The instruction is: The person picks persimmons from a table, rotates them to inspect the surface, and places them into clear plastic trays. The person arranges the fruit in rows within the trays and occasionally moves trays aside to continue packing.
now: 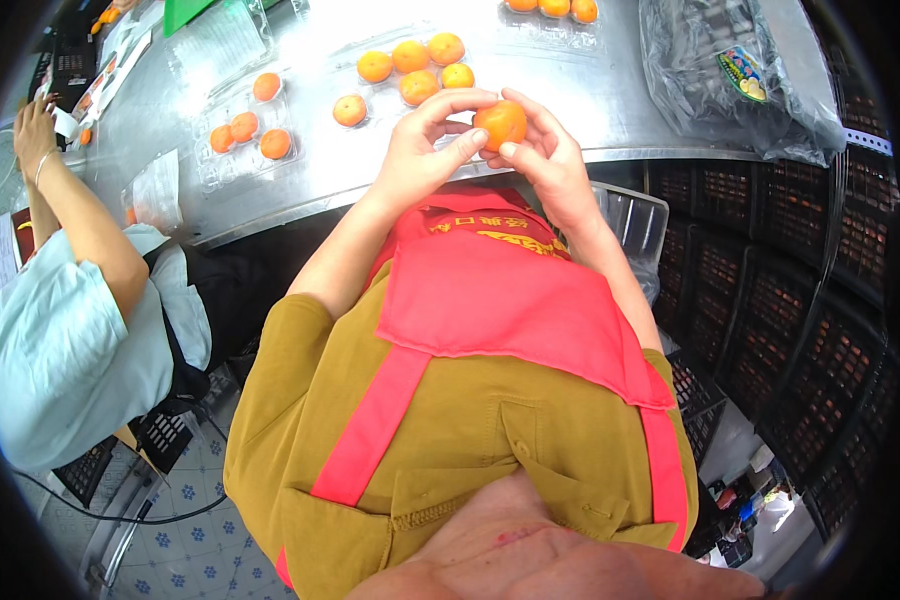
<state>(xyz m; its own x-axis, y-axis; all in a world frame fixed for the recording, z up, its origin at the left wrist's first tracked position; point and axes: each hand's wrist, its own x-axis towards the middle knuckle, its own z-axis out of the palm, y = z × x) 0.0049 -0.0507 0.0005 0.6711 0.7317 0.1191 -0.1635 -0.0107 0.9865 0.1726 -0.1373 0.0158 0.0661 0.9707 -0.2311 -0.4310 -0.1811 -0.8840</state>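
An orange mandarin is held up between both hands, just above the table's front edge and before my red apron. My right hand cups it from the right, with the thumb on its lower side. From the left, my left hand curves around it, its thumb and index fingertips at the fruit's edge. Just behind my left hand, several mandarins sit in a clear plastic tray. Another clear clamshell tray, further left, has several more mandarins in it.
The metal table carries further mandarins at the back. Clear plastic bags lie at its right end. Black crates are stacked along my right. A co-worker in a light blue shirt works at the left.
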